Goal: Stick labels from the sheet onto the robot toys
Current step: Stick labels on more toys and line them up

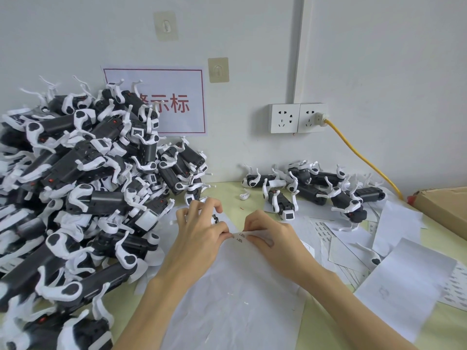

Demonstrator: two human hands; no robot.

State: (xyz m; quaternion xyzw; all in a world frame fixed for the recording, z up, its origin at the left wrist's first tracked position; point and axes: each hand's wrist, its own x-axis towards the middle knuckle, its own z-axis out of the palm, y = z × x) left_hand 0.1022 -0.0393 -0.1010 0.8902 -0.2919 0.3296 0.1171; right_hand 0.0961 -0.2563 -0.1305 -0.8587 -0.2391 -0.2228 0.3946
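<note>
Here my left hand (pixel 202 229) grips a small black-and-white plastic robot toy (pixel 214 218), of which only a bit of white shell and a dark round part show between my curled fingers. The thumb and forefinger of that same hand also meet the edge of a narrow white label sheet with tiny printed marks (pixel 242 235). My right hand (pixel 267 234) pinches that sheet from the other side, fingers curled over its top edge, so the strip is lifted between both hands just above a large plain white sheet of paper (pixel 235 294) that lies flat on the pale yellow-green surface (pixel 454 329).

To my left a tall heap of black-and-white robot toys with white curved legs (pixel 75 178) rises against the white wall (pixel 379 59) and reaches down to the near edge of the surface. Across from it, on my right by the wall, lies a smaller group of the same robot toys (pixel 316 190), some on their sides, one with its square white face toward me. A single loose white curved plastic piece (pixel 243 195) sits between the two groups.

Scattered white backing papers and used label sheets (pixel 366 238) overlap on the right, near a brown cardboard box (pixel 444 205) at the far right edge. On the wall hang a white paper sign with a red border and red characters (pixel 171 107), partly hidden by the heap, two adhesive hooks (pixel 218 69), and a white double wall socket (pixel 297 118) with a yellow cable (pixel 358 152) plugged into its right half.
</note>
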